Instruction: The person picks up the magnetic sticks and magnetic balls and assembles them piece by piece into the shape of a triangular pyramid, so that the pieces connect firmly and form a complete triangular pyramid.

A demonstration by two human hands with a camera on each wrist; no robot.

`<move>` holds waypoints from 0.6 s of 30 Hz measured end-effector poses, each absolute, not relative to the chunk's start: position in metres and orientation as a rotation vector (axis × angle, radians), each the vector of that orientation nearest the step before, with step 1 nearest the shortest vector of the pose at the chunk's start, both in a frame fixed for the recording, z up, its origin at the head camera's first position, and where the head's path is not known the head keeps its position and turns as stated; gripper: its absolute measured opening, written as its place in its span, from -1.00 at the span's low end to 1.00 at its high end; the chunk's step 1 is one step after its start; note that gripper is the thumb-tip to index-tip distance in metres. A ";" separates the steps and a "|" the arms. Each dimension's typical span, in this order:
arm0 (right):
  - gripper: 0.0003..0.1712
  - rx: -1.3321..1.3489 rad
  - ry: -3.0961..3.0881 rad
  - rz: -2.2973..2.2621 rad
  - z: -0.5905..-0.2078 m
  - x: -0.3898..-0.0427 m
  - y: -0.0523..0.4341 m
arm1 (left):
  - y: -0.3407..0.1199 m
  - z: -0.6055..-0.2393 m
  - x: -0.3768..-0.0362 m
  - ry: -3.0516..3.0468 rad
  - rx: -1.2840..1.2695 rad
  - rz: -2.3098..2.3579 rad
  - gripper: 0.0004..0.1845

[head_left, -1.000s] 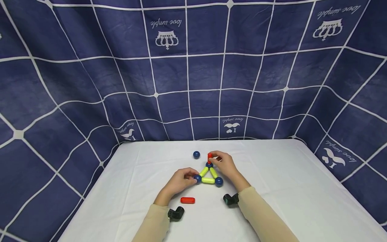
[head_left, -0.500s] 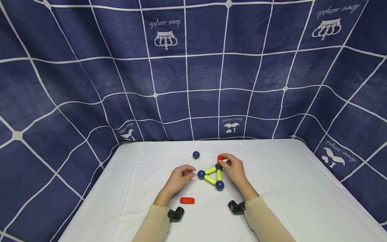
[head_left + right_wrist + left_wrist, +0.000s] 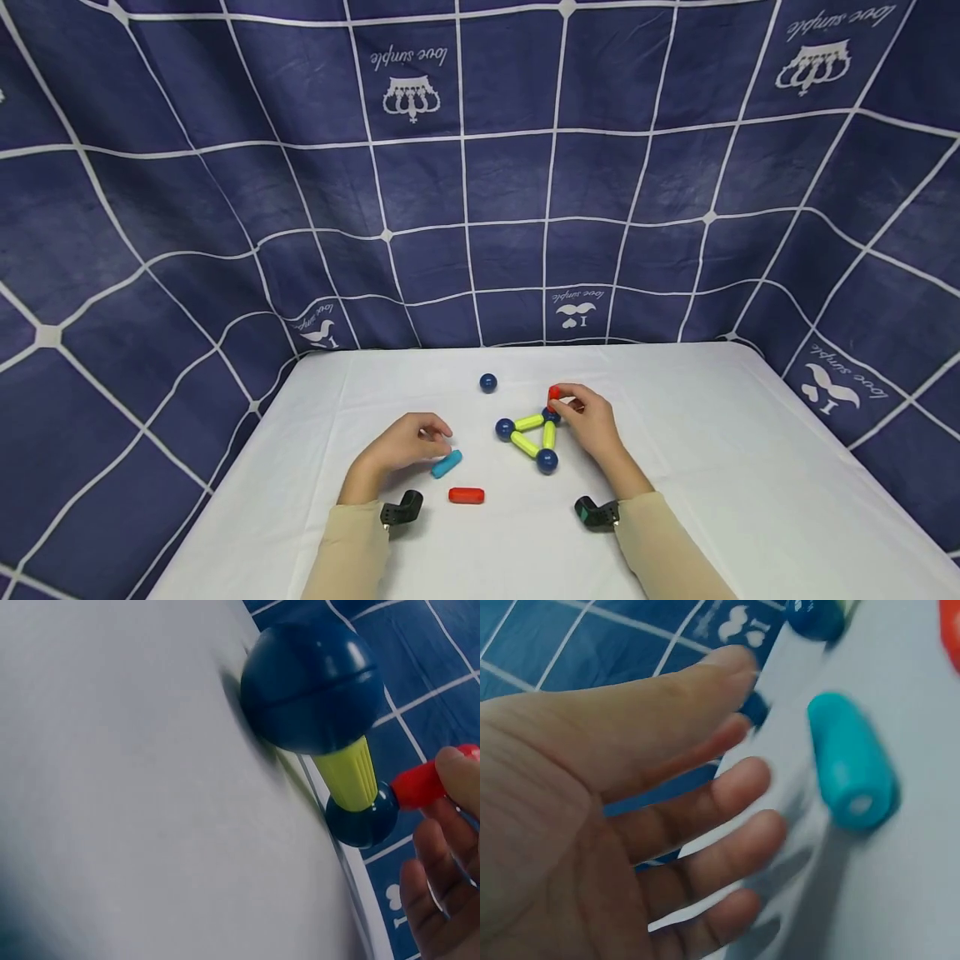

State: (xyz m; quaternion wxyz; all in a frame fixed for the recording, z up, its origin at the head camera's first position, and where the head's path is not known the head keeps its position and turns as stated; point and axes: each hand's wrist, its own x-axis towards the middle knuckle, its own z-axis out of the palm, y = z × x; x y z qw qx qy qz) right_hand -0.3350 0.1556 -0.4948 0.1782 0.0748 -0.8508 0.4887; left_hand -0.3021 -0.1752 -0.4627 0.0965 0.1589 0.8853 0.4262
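Note:
My right hand (image 3: 594, 423) pinches a red magnetic rod (image 3: 553, 395), which stands upright on the far-right dark blue ball (image 3: 551, 416). That ball is a corner of a triangle made from yellow rods (image 3: 524, 444) and blue balls, the others being a left ball (image 3: 505, 429) and a near ball (image 3: 547, 461). In the right wrist view the red rod's end (image 3: 418, 786) meets the ball. My left hand (image 3: 403, 443) is beside a light blue rod (image 3: 447, 463) lying on the table. Its fingers are spread apart from the rod in the left wrist view, holding nothing.
Nearer me, a second red rod (image 3: 467, 496) lies on the white tablecloth (image 3: 517, 542). A loose blue ball (image 3: 488, 383) sits toward the back. The dark blue checked curtain (image 3: 510, 183) rises behind the table and along its sides.
The triangle has turned and shifted right as my right hand moved right with the red rod. My left hand has left the triangle's left ball and moved left; the light blue rod has come into view.

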 end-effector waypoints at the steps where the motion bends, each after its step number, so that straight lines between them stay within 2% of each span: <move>1: -0.72 0.212 -2.411 1.383 -0.495 -0.335 0.157 | -0.179 -0.463 -0.302 2.609 0.478 1.252 -0.76; 18: -0.70 0.191 -2.460 1.431 -0.498 -0.333 0.166 | -0.171 -0.468 -0.299 2.610 0.466 1.094 -0.87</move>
